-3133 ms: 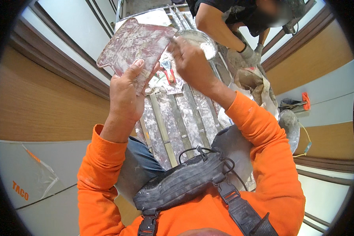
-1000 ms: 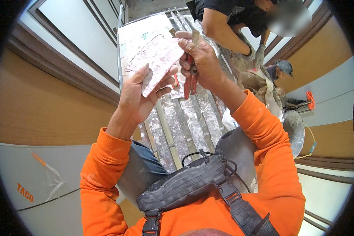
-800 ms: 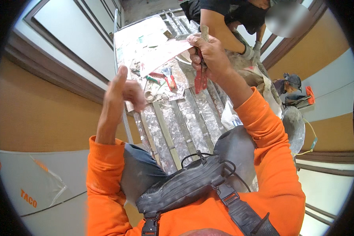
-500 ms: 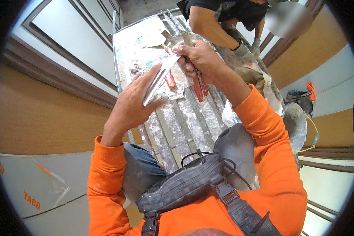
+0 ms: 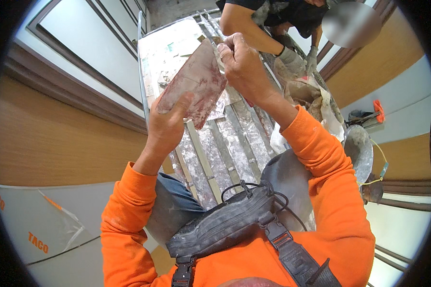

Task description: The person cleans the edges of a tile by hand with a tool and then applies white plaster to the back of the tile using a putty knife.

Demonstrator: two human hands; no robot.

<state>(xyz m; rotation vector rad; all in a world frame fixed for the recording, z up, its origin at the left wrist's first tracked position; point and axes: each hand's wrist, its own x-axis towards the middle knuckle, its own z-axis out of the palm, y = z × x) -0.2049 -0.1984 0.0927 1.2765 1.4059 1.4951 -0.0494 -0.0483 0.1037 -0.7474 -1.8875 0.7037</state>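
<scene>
My left hand grips a flat four-sided plate, tilted up, its face smeared white and dark red. The thumb lies across that face and the other fingers are behind it. My right hand is closed at the plate's upper right edge. Most of the scraper in it is hidden by the hand and plate; a bit of its red handle shows below the hand. Under both hands is a slatted platform coated in white and reddish dust.
A pale sheet covers the platform's far left. Another person's gloved hand works at the far right, near an open bag. A bucket stands to the right. Panelled walls rise on both sides.
The plate has turned from edge-on to show its broad smeared face. My left hand has rolled with it. The right hand has risen slightly to the plate's edge, hiding most of the scraper.
</scene>
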